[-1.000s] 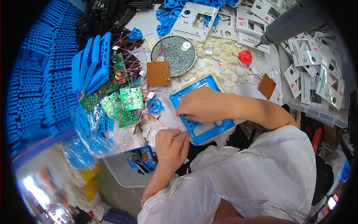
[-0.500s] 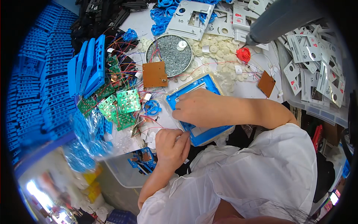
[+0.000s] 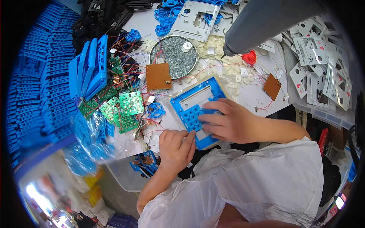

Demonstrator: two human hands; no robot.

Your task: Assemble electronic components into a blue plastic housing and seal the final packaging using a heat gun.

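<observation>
A blue plastic casing (image 3: pixel 185 112) lies tilted on the table in front of me, with a grid of small keypad holes and a long window at its far end. My left hand (image 3: pixel 175 149) is curled at its near left edge, thumb and forefinger pressed against the rim. Over the casing's right half is my right hand (image 3: pixel 237 123), slightly blurred, its fingers apart and reaching over the keypad area. What lies under those fingertips is hidden. Clear plastic wrap (image 3: pixel 228 86) shows beyond the casing's far right edge.
Beyond the casing are a round tin of screws (image 3: pixel 173 57), a brown circuit board (image 3: pixel 158 76) and loose cream discs (image 3: pixel 218 62). Green circuit boards (image 3: pixel 130 103) and stacked blue casings (image 3: pixel 57 87) stand left. A grey power screwdriver (image 3: pixel 262 28) hangs at upper right, near white panels (image 3: pixel 323 57).
My right hand has moved from the casing's far left part toward its near right, uncovering the window and keypad grid. The hanging screwdriver has swung left. My left hand stays at the edge.
</observation>
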